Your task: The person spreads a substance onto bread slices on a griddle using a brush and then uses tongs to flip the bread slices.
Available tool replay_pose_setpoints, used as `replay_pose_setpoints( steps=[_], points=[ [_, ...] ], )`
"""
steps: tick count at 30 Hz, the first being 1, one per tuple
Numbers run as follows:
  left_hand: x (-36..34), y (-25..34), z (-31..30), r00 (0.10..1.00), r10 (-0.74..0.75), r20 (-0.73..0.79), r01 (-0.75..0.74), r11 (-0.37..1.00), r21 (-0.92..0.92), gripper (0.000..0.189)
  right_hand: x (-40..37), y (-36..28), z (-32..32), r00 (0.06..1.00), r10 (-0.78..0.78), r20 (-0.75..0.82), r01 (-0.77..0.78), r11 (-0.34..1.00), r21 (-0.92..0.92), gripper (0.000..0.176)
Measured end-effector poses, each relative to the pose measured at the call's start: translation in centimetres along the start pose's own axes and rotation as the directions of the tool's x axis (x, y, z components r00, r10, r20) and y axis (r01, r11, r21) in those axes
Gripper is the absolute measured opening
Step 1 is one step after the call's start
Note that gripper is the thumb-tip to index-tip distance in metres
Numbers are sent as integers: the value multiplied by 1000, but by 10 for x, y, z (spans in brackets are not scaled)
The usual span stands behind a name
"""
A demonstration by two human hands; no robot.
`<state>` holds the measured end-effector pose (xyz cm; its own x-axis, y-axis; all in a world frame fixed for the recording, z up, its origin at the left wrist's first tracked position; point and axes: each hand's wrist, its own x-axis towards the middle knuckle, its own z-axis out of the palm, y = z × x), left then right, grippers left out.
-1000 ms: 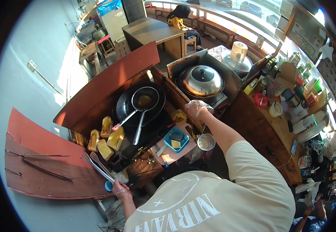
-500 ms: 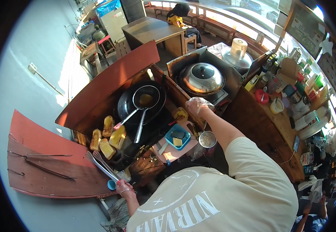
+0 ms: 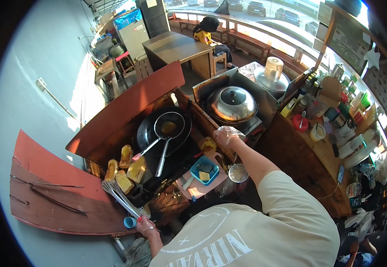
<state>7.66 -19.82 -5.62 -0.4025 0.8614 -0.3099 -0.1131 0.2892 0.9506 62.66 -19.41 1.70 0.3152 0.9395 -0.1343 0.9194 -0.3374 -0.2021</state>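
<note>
My left hand, in a clear plastic glove, is closed round the handle end of metal tongs. The slotted heads of the tongs lie just below several browned bread slices at the griddle's left side. My right hand, also gloved, is closed at the top edge of the wooden partition between the two stoves; whatever lies inside its fingers is hidden. Left of it sits a black wok with a strainer and another long-handled utensil in it. A yellowish piece of food lies below my right hand.
A blue tray holding a yellow block and a dark item rests on a pink cutting board. A domed lid covers a pan on the right stove. Jars and tubs crowd the right counter. A person sits beyond the table.
The camera view has tilted up, so the scene sits lower. The tongs' heads are slightly nearer the bread slices. My right hand stays at the partition.
</note>
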Motion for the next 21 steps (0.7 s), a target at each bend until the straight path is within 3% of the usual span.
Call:
replay_pose_setpoints(
  steps=[6, 17, 21],
  points=[
    [12, -19, 0, 992, 125, 1, -125, 992, 20, 5, 3, 0, -1, 1000, 2, 16, -2, 1000, -20, 28],
    [-9, -3, 0, 999, 42, -12, -42, 999, 19, 3, -6, -7, -12, 999, 35, 13, -35, 999, -19, 26],
    [3, -18, -2, 999, 48, -16, -48, 998, 28, 10, 0, 4, 2, 999, -23, -48, 25, 999, 37, 25]
  ],
)
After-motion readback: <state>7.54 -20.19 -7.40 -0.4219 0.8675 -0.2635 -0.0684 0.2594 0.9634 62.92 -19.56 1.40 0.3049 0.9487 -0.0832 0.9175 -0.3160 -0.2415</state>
